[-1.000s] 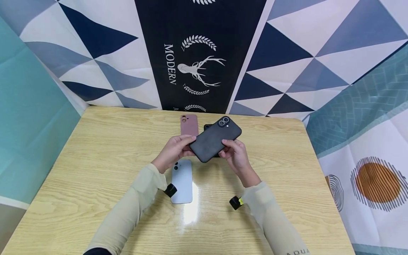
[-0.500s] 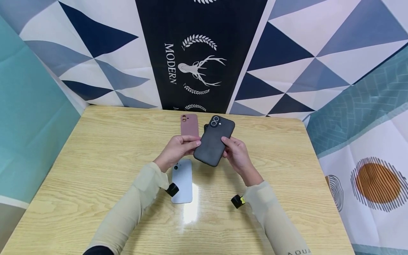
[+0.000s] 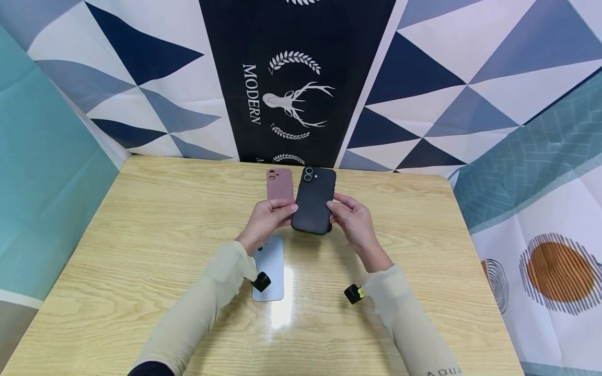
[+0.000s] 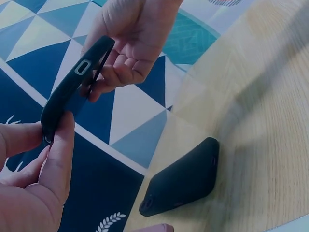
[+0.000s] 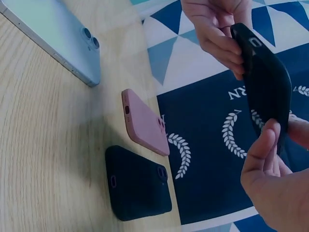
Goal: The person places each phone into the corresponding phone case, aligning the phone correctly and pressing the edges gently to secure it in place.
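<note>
Both hands hold a black phone case point(image 3: 314, 201) with two ringed camera openings above the table, its back towards the head view. My left hand point(image 3: 263, 224) pinches its left edge between thumb and fingers. My right hand point(image 3: 355, 222) pinches the right edge, thumb on the back. In the left wrist view a light-rimmed port opening shows on its end edge. The face turned away looks dark and glossy; I cannot tell whether a phone is inside. Below, another black phone case point(image 5: 137, 186) lies on the table, almost hidden in the head view.
A pink phone case point(image 3: 280, 185) lies near the table's back edge. Nearer, a pale blue-white phone point(image 3: 270, 274) lies partly under the left wrist. The wooden table point(image 3: 141, 235) meets a patterned cloth backdrop point(image 3: 188, 94) behind.
The held black case has turned from a slant leaning right to nearly upright, and has shifted slightly back over the case beneath. Both hands keep their grip on its edges.
</note>
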Tool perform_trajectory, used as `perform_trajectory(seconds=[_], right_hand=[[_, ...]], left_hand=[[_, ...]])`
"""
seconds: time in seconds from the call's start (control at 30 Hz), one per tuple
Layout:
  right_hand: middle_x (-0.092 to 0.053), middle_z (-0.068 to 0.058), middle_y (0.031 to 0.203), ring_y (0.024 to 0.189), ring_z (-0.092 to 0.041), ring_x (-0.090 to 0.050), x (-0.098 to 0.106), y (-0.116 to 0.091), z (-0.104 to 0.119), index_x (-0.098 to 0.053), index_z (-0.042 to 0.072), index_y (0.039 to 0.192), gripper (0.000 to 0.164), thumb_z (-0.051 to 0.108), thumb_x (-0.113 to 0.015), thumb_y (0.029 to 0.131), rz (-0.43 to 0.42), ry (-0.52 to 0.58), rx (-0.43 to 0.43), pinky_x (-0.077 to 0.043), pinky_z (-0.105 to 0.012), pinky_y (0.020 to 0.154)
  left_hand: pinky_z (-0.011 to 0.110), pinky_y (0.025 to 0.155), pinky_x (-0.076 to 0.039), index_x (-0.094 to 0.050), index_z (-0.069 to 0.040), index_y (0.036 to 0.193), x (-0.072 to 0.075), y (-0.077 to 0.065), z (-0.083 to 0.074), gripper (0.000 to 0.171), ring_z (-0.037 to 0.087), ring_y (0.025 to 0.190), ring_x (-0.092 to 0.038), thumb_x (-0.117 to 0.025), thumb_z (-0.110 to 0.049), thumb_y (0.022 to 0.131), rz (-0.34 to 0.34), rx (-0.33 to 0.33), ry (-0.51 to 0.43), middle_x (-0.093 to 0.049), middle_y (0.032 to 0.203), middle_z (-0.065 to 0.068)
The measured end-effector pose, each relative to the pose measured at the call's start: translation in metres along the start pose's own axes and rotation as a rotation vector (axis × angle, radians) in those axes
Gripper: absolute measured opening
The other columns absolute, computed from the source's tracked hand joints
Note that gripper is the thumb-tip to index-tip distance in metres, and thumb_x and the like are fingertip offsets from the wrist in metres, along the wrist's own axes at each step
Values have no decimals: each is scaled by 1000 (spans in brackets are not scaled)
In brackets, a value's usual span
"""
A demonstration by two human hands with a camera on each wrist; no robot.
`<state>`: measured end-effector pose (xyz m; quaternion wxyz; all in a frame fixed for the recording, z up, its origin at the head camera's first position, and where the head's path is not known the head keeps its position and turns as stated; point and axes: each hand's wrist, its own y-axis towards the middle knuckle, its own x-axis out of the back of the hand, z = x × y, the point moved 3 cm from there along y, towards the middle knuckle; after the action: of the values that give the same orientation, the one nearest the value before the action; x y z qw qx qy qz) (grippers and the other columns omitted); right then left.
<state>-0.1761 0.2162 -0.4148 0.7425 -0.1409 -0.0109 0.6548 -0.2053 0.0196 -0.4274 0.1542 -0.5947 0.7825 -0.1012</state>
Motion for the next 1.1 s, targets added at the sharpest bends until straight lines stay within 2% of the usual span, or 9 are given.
perform_trajectory(seconds=[0.2,0.37,0.67,0.8,0.9,1.0,1.1], right_hand=[[-67,9,76,59,-4,-57,11,6,-2,-52,-7,128,43,6,-62,89,-84,-16,-18,-53,-16,61],[-68,11,72,55,-3,-57,25,13,-4,-54,-11,124,43,8,-66,87,-156,-53,-14,-52,-15,59],[-67,13,72,56,-2,-56,52,33,-2,-60,-9,118,41,13,-69,85,-245,-201,-10,-53,-16,60],[-66,16,72,57,-1,-56,63,40,-3,-61,-6,118,39,15,-68,86,-264,-263,-25,-52,-15,61],[-64,19,69,57,0,-55,70,45,-6,-61,-5,119,37,14,-66,87,-275,-299,-45,-52,-15,62],[-63,20,67,58,0,-54,77,49,-10,-61,-4,120,37,14,-65,88,-284,-327,-64,-52,-16,63],[-62,20,66,59,0,-53,82,53,-13,-61,-3,120,36,14,-64,89,-291,-349,-80,-52,-17,64]], left_hand=[[27,80,-57,-65,-2,115,-11,10,3,30,5,77,-65,-66,-14,87,5,-7,8,-66,111,13],[38,85,-55,-66,0,111,-24,21,9,28,5,67,-67,-67,-12,86,20,-15,23,-68,107,17],[27,76,-58,-66,1,112,-51,43,14,28,6,67,-67,-66,-12,87,23,-28,62,-67,110,17],[29,77,-58,-66,1,113,-62,50,16,29,10,73,-69,-66,-12,87,26,-42,113,-67,110,17],[35,82,-57,-63,4,115,-69,55,21,32,20,82,-70,-66,-10,86,48,-60,154,-66,111,19],[37,85,-56,-61,5,118,-76,59,26,35,26,92,-69,-66,-8,86,74,-65,170,-65,113,20],[36,85,-56,-60,4,120,-81,64,31,36,25,95,-68,-66,-7,86,79,-54,165,-65,115,19]])
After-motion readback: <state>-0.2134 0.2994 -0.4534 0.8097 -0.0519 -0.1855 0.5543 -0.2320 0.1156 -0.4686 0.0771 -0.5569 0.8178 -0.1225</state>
